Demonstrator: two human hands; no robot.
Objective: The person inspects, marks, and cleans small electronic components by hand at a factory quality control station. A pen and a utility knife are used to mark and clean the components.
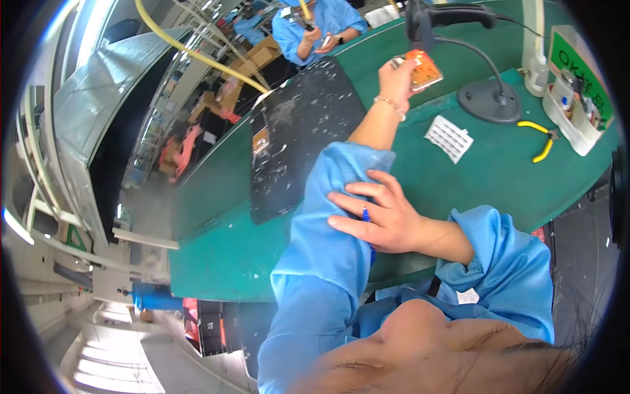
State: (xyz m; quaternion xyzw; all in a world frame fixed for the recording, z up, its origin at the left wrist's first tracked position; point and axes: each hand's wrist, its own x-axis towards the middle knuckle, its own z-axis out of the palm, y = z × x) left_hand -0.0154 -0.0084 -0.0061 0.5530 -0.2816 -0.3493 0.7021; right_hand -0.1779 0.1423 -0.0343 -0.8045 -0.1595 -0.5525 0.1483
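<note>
My left hand (398, 82), a beaded bracelet on its wrist, reaches far across the bench. Its fingers close on a flat rectangular piece with an orange face (426, 71) and clear-looking edges, held just below the head of a black handheld scanner (420, 26) on a stand. My right hand (387, 217) lies across my left sleeve with its fingers partly spread. A blue pen (365, 215) pokes out between those fingers; most of it is hidden. To the right of my left hand lies a white sheet of labels (450, 138).
Yellow-handled cutters (545, 141) lie at the right, near a white holder of small tools (571, 118), a bottle (537, 73) and a green sign (583, 75). A worn black mat (295, 144) bears a small orange-brown piece (260, 140). A co-worker (318, 26) sits beyond.
</note>
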